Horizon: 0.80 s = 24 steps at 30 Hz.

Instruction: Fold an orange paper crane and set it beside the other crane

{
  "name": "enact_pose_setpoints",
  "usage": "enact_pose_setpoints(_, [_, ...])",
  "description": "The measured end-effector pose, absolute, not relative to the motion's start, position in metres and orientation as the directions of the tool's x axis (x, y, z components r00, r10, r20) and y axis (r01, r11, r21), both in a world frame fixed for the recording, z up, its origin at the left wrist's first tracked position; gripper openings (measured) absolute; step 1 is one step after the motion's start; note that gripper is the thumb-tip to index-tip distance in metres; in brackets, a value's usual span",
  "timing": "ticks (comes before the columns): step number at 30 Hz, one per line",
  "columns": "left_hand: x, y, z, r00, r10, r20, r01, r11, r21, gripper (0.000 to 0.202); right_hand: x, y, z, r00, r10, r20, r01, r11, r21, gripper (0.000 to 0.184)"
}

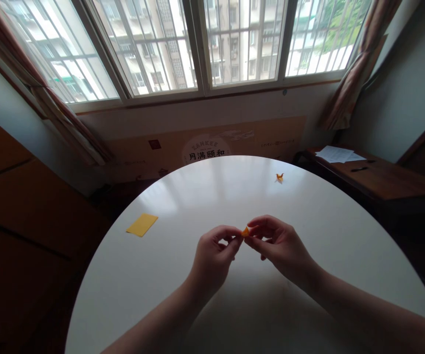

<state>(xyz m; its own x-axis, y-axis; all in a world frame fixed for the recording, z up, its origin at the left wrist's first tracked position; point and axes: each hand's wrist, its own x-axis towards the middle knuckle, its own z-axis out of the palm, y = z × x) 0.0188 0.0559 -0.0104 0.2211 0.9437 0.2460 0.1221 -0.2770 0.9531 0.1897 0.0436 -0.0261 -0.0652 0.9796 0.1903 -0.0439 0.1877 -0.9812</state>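
Above the middle of the white round table (131, 290), both hands meet at a small folded piece of orange-yellow paper (245, 232). My left hand (215, 253) pinches its left side between thumb and fingertips. From the other side, my right hand (276, 238) closes thumb and index finger on the same piece. Fingertips cover much of the paper, so its full shape is hidden. Farther back on the right stands a small folded orange paper figure (279, 178), apart from the hands. Toward the left lies a flat yellow paper sheet (142, 224).
Behind the table, a printed cardboard panel (264, 140) leans beneath the barred windows (241, 44). A wooden side table (392, 177) at the right bears white papers (339, 154) and a dark pen-like object (359, 169). A wooden cabinet (16, 221) stands at the left.
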Motion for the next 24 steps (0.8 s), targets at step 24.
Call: enact_pose_setpoints(24, [0.011, 0.048, 0.004, 0.285, 0.752, 0.595, 0.224, -0.655, 0.721, 0.007, 0.197, 0.035, -0.014, -0.118, 0.903, 0.413, -0.003, 0.416, -0.909, 0.005])
